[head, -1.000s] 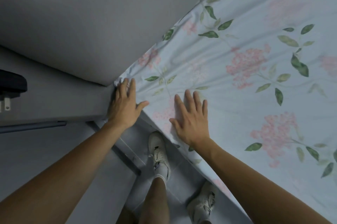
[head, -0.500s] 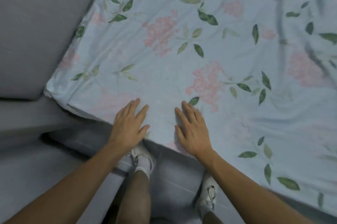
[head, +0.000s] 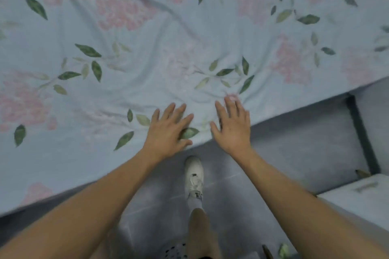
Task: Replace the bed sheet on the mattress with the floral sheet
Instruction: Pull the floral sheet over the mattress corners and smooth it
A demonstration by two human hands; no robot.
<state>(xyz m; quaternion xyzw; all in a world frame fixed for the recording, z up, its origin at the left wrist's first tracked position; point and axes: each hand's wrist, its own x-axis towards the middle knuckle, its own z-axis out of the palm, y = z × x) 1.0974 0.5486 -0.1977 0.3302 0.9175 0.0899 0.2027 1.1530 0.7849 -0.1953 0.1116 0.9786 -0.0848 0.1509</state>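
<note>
Both the left hand (head: 168, 130) and right hand (head: 232, 127) lie flat, fingers spread and gripping nothing, at the bed's near edge, likely smoothing the pale-blue floral cotton sheet (head: 147, 52).

The bed is covered by the floral sheet (head: 147, 52), pale blue with pink flower clusters and green leaves; it lies spread over the top, rumpled, with long creases running across its upper part and small puckers near its front edge; that edge runs slantwise, hanging just past the side of the bed; both of the person's flat hands, the left hand (head: 168, 130) and the right hand (head: 232, 127), rest on the sheet at this edge; below is the grey tiled floor (head: 294, 142), where one white shoe (head: 193, 176) stands.
</note>
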